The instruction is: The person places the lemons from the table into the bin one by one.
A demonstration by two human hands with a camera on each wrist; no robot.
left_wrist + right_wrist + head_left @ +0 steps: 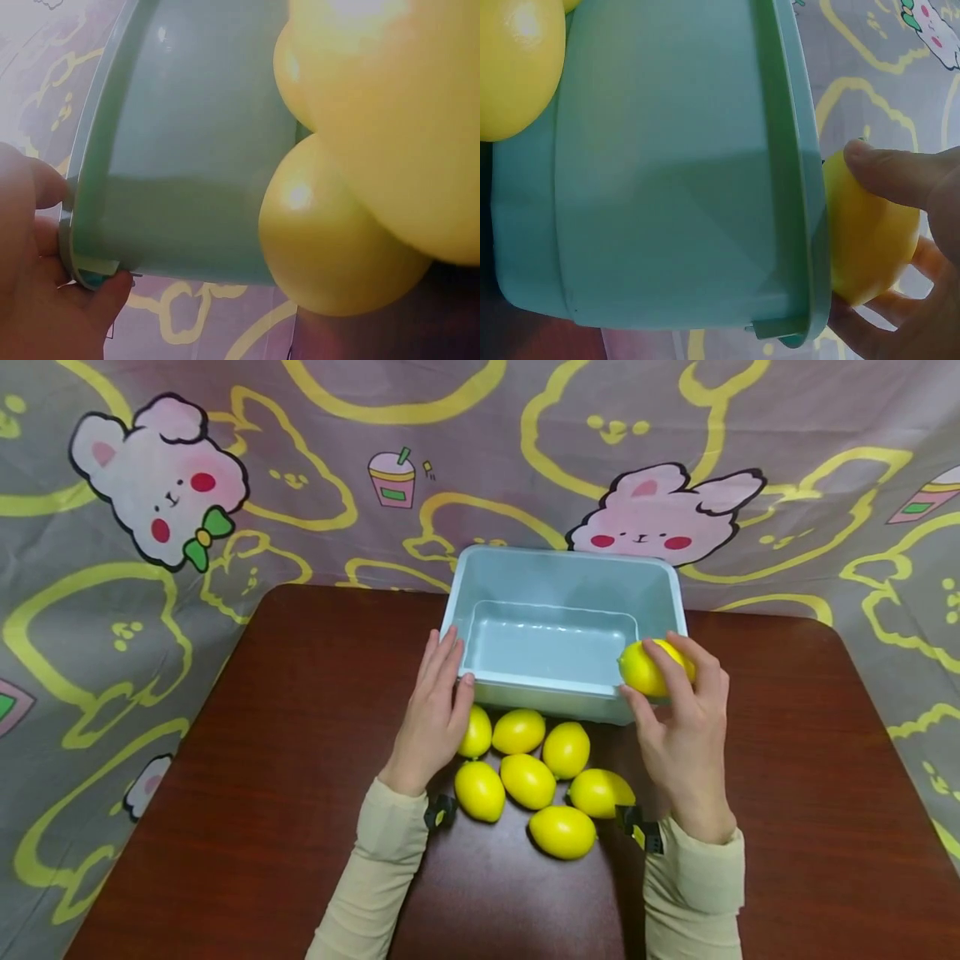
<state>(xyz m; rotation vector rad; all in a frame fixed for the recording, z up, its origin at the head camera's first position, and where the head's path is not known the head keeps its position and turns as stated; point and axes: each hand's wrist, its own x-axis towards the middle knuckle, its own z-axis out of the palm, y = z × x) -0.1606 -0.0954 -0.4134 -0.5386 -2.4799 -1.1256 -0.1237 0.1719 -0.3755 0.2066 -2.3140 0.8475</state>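
Note:
A yellow lemon (643,668) is gripped in my right hand (686,727), between thumb and fingers, at the front right corner of a light blue plastic bin (551,681). The right wrist view has the held lemon (870,232) just beyond the bin's rim (810,195). At the opposite front corner, my left hand (431,714) rests against the bin with fingers straight along its left side and thumb near the front rim. In the left wrist view, the left fingers (112,296) touch the rim. Inside the bin, the visible floor is bare.
Several lemons (527,781) lie close together on the dark brown table (300,735), in front of the bin and between my forearms. A patterned cloth (480,460) with cartoon rabbits hangs behind and beside the table.

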